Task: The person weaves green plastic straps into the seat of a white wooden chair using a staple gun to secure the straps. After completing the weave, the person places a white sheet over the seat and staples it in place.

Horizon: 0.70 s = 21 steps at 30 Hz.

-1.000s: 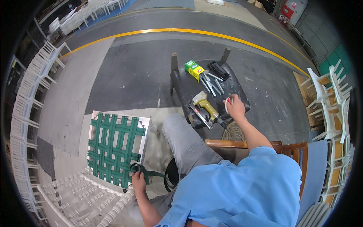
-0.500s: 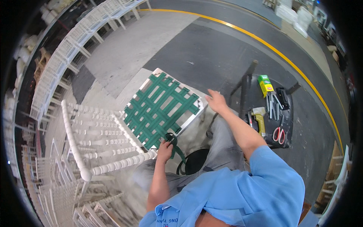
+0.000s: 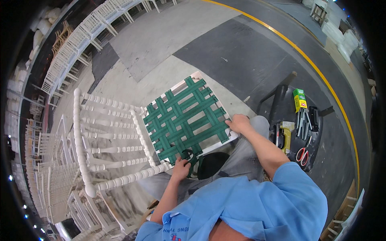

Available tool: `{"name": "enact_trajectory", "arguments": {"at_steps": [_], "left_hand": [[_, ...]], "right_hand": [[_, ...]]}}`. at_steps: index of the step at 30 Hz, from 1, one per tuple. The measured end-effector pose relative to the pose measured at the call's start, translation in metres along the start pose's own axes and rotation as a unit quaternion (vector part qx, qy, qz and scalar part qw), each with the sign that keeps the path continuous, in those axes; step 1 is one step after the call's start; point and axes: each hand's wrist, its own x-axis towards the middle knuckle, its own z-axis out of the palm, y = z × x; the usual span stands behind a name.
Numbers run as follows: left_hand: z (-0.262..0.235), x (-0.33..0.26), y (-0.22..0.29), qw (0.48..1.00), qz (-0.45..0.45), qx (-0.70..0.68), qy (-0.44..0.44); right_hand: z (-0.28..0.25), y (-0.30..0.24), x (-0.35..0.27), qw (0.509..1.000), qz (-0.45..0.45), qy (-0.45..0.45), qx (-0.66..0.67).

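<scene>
A white spindle-back chair [image 3: 120,182] stands before me, its seat frame crossed by woven green webbing [image 3: 177,116] with gaps between the bands. My left hand [image 3: 181,168] is closed at the near edge of the seat, pinching a loose green webbing strap [image 3: 194,162] that hangs toward my lap. At the seat's right corner, my right hand [image 3: 240,123] is wrapped on the white frame, fingers curled over the edge; its fingertips are partly hidden. A dark round thing [image 3: 212,165] sits below the strap, between my legs.
On a black seat to my right lie a yellow-green staple gun [image 3: 286,138], red-handled scissors [image 3: 302,156], a green and yellow box [image 3: 299,100], staple strips [image 3: 303,123] and a black tool [image 3: 313,118]. White chairs [image 3: 80,42] line the far left; more chair frames stand near left.
My right hand has come from open beside the seat to grip its right corner. My left hand stays at the near edge with the strap. The view has shifted.
</scene>
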Motion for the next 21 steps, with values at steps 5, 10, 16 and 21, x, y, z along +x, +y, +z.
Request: {"name": "enact_trajectory", "arguments": {"at_steps": [5, 10, 16, 21], "left_hand": [[0.008, -0.012, 0.031, 0.965, 0.003, -0.227, 0.13], [-0.035, 0.0, 0.127, 0.721, 0.021, -0.691, 0.034], [-0.047, 0.015, 0.154, 0.713, 0.048, -0.7, 0.013], [-0.012, 0.06, 0.129, 0.709, -0.069, -0.701, -0.031]], "right_hand": [[-0.004, -0.007, -0.002, 0.998, -0.053, 0.027, 0.004], [0.014, -0.035, -0.044, 0.853, -0.287, -0.097, 0.425], [0.019, -0.051, -0.091, 0.85, -0.292, -0.149, 0.413], [0.038, -0.033, -0.104, 0.824, -0.205, -0.226, 0.478]]}}
